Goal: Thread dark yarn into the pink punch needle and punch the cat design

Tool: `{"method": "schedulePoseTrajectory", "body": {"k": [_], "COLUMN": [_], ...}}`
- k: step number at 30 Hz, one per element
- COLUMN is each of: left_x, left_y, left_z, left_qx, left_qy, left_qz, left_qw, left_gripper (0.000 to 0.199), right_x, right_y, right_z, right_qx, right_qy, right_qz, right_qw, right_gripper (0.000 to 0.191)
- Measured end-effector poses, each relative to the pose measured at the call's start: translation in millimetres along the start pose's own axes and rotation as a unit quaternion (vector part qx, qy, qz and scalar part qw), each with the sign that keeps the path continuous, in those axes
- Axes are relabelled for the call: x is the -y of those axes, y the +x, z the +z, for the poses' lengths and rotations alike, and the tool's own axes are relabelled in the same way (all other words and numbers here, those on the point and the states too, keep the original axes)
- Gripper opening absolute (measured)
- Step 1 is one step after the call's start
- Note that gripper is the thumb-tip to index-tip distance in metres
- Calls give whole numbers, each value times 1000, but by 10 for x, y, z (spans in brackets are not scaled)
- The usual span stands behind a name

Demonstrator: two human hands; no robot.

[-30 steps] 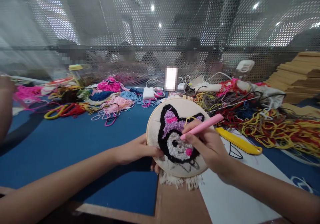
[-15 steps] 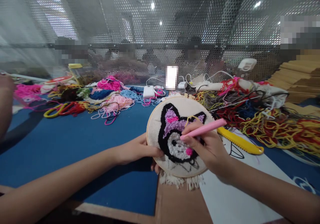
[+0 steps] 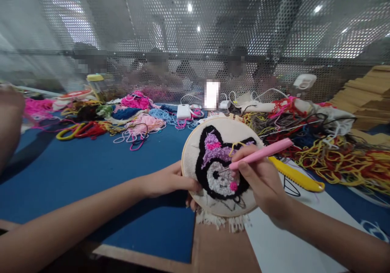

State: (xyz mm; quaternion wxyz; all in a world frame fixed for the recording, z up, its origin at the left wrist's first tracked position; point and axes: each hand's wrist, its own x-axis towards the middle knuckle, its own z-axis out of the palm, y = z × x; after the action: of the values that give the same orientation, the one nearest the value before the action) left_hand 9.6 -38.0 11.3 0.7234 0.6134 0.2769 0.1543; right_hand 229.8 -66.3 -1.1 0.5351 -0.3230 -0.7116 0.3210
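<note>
My left hand (image 3: 178, 181) grips the lower left rim of a round embroidery hoop (image 3: 185, 143), thumb on the front and fingers behind. Cream cloth with a fringed lower edge is stretched in it, worked with a looped-yarn figure (image 3: 210, 155) in black, purple, white and pink. In my right hand (image 3: 262, 175) is a pink punch needle (image 3: 262, 152), held like a pen. Its thin metal tip points at the figure's black eye; whether it touches the yarn I cannot tell. A short yellow strand shows above my right fingers.
Piles of coloured yarn (image 3: 332, 151) lie along the back and right. A yellow toothed tool (image 3: 297, 175) rests on white paper (image 3: 289, 240) with a drawing. Scissors (image 3: 70, 132), a white charger (image 3: 183, 111) and brown cardboard (image 3: 362, 94) are also there. Another person's blurred hand (image 3: 10, 122) is at far left.
My right hand has drawn the punch needle slightly up and right, and its metal tip now shows. The whole view has shifted a little. My left hand keeps its hold.
</note>
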Motion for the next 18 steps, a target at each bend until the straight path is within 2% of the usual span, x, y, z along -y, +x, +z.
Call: {"method": "schedulePoseTrajectory", "body": {"k": [4, 8, 12, 18], "left_x": [-6, 10, 36, 40], "left_y": [-1, -8, -6, -5], "left_z": [4, 1, -13, -11], "left_qx": [10, -5, 2, -7], "left_qy": [4, -3, 9, 10], "left_qz": [1, -2, -5, -8], "left_qw": [1000, 1000, 1000, 1000], "left_gripper": [17, 13, 15, 14], "right_x": [-5, -6, 6, -7], "right_y": [-2, 13, 27, 26], "right_z": [-9, -3, 8, 16], "right_qx": [0, 41, 79, 91], "right_qy": [-17, -79, -138, -146], "right_qz": [-19, -34, -87, -162], "right_qw": [1000, 995, 983, 972], "right_gripper": [10, 6, 4, 10]}}
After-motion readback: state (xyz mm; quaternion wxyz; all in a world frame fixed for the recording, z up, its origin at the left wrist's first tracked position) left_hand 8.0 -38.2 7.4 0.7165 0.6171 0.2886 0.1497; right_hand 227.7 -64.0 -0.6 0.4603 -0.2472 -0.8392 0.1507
